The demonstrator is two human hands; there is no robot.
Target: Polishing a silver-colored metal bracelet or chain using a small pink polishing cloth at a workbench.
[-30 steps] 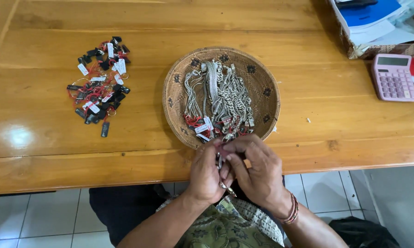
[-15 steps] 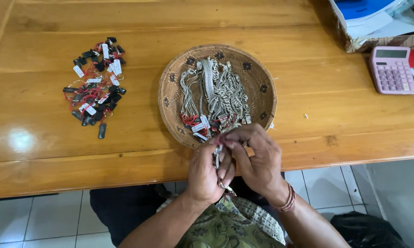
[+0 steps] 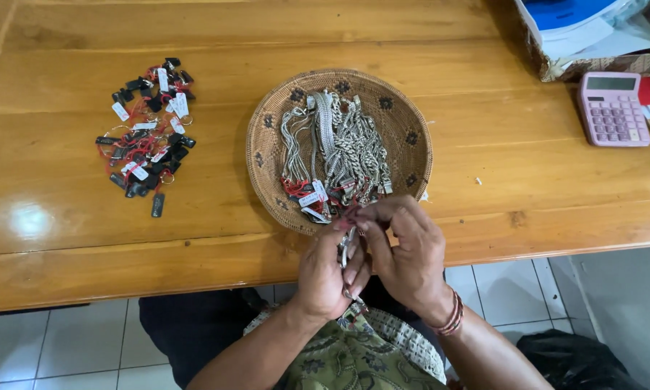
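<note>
Hands meet at lower centre of frame, over the counter [image 3: 483,180] edge: left hand [image 3: 323,271] and right hand [image 3: 411,253] both pinched closed on one silver chain bracelet [image 3: 346,249]. Woven basket [image 3: 267,144] of tagged bracelets sits just above; tag pile [image 3: 146,133] at upper left; pink calculator [image 3: 612,108] at upper right.

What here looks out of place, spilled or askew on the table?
Little stands out. One black tag lies apart, just below the pile of black and white tags. The silver chains lie together in the woven basket. Both hands, left hand and right hand, hold one chain.
</note>
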